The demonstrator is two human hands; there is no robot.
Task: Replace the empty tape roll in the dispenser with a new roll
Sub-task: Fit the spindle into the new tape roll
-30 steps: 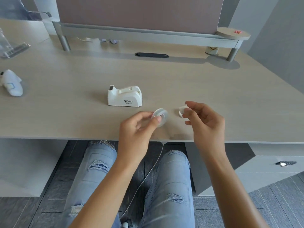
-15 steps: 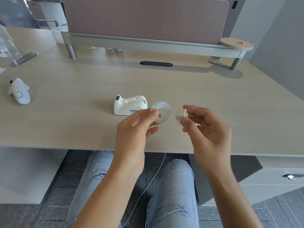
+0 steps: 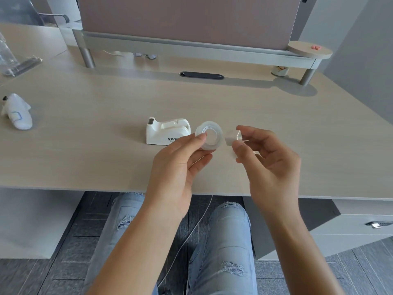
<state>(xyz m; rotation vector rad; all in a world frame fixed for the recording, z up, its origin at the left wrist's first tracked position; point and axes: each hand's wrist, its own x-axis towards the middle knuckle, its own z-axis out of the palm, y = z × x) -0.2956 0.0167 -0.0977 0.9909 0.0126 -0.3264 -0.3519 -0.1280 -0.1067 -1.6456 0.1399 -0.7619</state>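
Head view: the left hand (image 3: 178, 165) pinches a clear tape roll (image 3: 209, 138) by its rim, holding it up above the desk (image 3: 85, 145) with its open centre facing the camera. Just beside it, not touching, the right hand (image 3: 270, 162) grips a small white spindle piece (image 3: 232, 137) between thumb and fingertips. The white dispenser (image 3: 168, 131) sits on the desk right behind the left fingers, its cradle empty.

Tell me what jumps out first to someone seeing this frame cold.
Two bare hands raised over the near edge of the desk: the left hand pinches a clear tape roll, the right hand holds a small white core piece beside it, the two apart. Just behind the roll a white tape dispenser stands on the desk with its cradle bare. Far left lies a white mouse-like device.
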